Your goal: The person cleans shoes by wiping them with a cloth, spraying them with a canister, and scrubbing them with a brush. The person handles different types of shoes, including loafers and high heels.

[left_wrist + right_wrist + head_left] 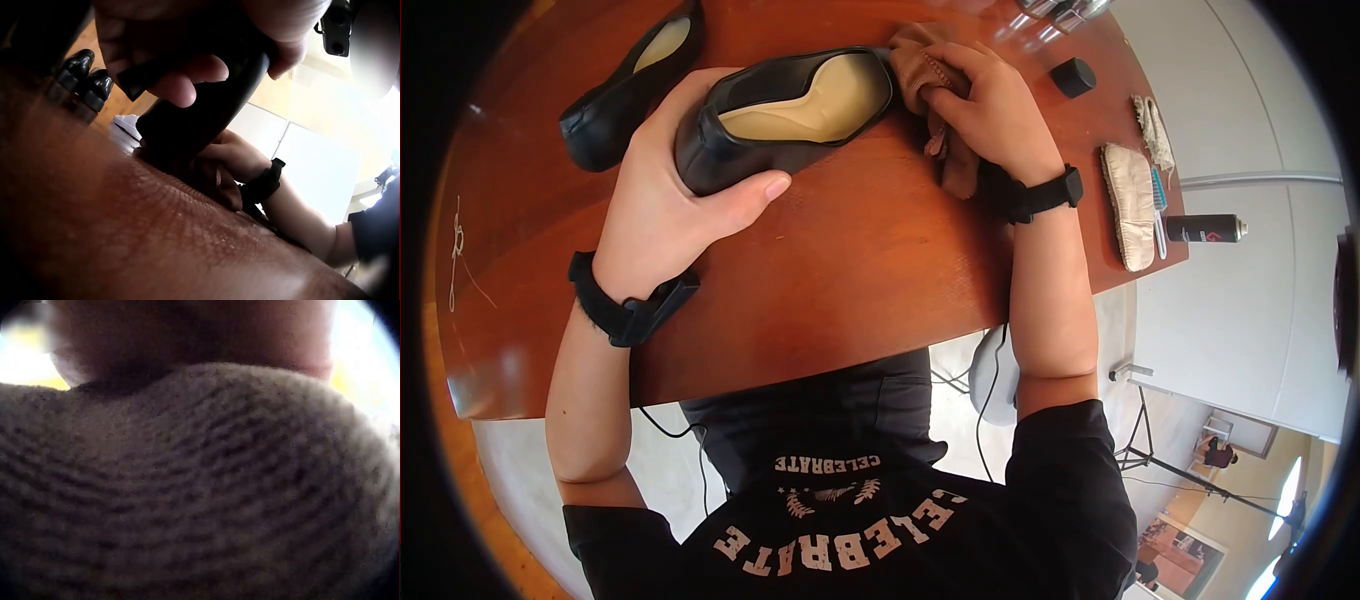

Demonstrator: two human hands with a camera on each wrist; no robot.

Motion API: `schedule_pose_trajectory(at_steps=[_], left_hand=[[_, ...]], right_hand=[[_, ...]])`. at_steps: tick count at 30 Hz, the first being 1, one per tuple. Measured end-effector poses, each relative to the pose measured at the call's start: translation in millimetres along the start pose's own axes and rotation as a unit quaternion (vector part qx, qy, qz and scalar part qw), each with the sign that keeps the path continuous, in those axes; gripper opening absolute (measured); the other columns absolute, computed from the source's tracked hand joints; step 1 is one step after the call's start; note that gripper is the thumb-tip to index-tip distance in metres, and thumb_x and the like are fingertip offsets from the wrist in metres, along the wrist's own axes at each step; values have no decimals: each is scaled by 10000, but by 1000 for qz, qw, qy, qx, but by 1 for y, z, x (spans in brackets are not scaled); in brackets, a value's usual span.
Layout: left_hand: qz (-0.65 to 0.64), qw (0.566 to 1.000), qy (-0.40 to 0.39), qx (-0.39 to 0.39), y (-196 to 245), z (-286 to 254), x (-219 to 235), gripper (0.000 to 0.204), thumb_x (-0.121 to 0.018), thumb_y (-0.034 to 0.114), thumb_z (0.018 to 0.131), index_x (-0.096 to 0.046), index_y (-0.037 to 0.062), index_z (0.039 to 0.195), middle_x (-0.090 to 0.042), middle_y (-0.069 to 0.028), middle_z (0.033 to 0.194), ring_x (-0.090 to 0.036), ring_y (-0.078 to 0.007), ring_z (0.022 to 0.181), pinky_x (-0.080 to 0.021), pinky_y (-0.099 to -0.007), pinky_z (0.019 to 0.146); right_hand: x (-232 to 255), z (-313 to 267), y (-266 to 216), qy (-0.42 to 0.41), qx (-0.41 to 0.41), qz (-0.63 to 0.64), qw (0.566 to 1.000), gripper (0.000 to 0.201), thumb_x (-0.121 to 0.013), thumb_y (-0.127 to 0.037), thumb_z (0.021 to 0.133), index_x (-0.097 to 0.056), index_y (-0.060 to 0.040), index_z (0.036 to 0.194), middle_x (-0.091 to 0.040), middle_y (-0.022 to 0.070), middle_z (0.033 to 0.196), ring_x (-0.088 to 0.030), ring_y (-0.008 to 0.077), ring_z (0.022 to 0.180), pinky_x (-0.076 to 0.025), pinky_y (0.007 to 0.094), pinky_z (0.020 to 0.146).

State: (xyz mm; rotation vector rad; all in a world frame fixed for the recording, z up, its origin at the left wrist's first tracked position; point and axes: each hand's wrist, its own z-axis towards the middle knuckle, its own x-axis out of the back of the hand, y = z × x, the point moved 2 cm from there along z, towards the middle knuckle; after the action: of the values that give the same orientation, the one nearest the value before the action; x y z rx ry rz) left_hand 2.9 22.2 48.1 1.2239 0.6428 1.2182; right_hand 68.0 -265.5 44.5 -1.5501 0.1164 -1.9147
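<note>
My left hand (655,205) grips a black slip-on shoe (825,105) round its heel, thumb along the near side. The shoe has a beige insole, and its toe points right. A bunched brown cloth (920,75) is in my right hand (998,115), pressed close against the toe end. Ribbed fabric of that cloth (200,481) fills most of the right wrist view. From the left wrist the dark shoe (219,119) appears tilted over the tabletop, its toe by the right hand. A matching black shoe (630,90) lies beyond my left hand.
On the wooden table (830,270), a black cap (1073,77), a beige fluffy pad (1130,205), a blue-bristled brush (1159,205) and a black spray can (1205,229) lie at the right. White string (458,240) lies at the left. Dark cables hang by the front edge.
</note>
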Motion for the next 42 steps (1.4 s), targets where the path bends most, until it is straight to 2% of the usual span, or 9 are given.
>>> schedule_pose_trajectory(at_steps=[2, 10, 14, 17, 23, 26, 34, 37, 42], left_hand=[[-9, 1000, 12, -11, 1, 0, -2, 575, -820, 124, 793, -562, -24, 1285, -658, -65, 1155, -596, -137, 1091, -472, -301, 983], [6, 1000, 20, 1, 2, 1, 1, 531, -823, 132, 812, -586, -21, 1262, -664, -58, 1146, -601, -137, 1079, -466, -300, 980], [-2, 1000, 26, -16, 0, 2, 0, 519, -825, 136, 813, -595, -20, 1252, -668, -56, 1139, -603, -135, 1066, -468, -299, 974], [-9, 999, 29, -18, 0, 1, -1, 512, -824, 137, 813, -600, -20, 1246, -671, -55, 1133, -602, -133, 1060, -469, -297, 970], [-7, 999, 30, -6, -1, 1, 0, 503, -823, 146, 814, -602, -18, 1235, -672, -56, 1130, -607, -132, 1040, -477, -295, 954], [-10, 999, 33, -15, -2, 1, -1, 510, -826, 155, 811, -600, -18, 1234, -672, -59, 1127, -610, -132, 1033, -482, -295, 945], [-7, 999, 31, -15, -3, 0, -1, 545, -834, 159, 801, -587, -26, 1250, -669, -67, 1129, -612, -135, 1041, -489, -299, 947], [18, 1000, -12, 10, -2, -1, 1, 675, -810, 173, 819, -501, -42, 1379, -626, -84, 1270, -571, -154, 1185, -428, -314, 1051], [6, 1000, 10, -12, -2, 0, -1, 618, -838, 179, 798, -550, -37, 1301, -652, -80, 1182, -599, -144, 1098, -470, -305, 987]], right_hand=[[0, 0, 4, -8, -45, -17, 999, 408, -693, -154, 794, -699, -58, 1191, -659, 185, 1169, -633, 382, 1076, -524, 431, 921], [1, -1, -11, -10, 90, 43, 995, 399, -686, -128, 805, -669, 10, 1179, -672, 183, 1075, -672, 360, 986, -527, 379, 878], [0, 0, 0, -7, -19, -24, 1000, 387, -683, -99, 803, -673, -3, 1178, -674, 178, 1069, -673, 353, 980, -527, 378, 876], [-1, 0, 5, -8, -28, -33, 999, 397, -681, -164, 796, -691, -74, 1183, -685, 185, 1094, -641, 395, 1035, -523, 448, 891], [2, -4, -9, -31, 47, 35, 998, 324, -666, -110, 814, -682, -6, 1120, -688, 181, 985, -684, 347, 910, -532, 374, 826], [1, -2, -2, -47, -32, 8, 998, 311, -664, -115, 818, -683, -10, 1110, -693, 175, 958, -688, 340, 884, -534, 376, 816], [-2, -2, -1, -7, -39, -37, 999, 335, -672, -168, 824, -689, -26, 1127, -698, 189, 967, -690, 360, 921, -534, 405, 831], [-1, -2, 2, 5, -59, -58, 997, 354, -675, -187, 825, -684, -26, 1140, -695, 203, 977, -683, 381, 949, -533, 420, 842], [-3, -2, 2, 20, -62, -65, 996, 394, -676, -195, 824, -681, -28, 1181, -700, 212, 1014, -683, 386, 981, -534, 423, 863]])
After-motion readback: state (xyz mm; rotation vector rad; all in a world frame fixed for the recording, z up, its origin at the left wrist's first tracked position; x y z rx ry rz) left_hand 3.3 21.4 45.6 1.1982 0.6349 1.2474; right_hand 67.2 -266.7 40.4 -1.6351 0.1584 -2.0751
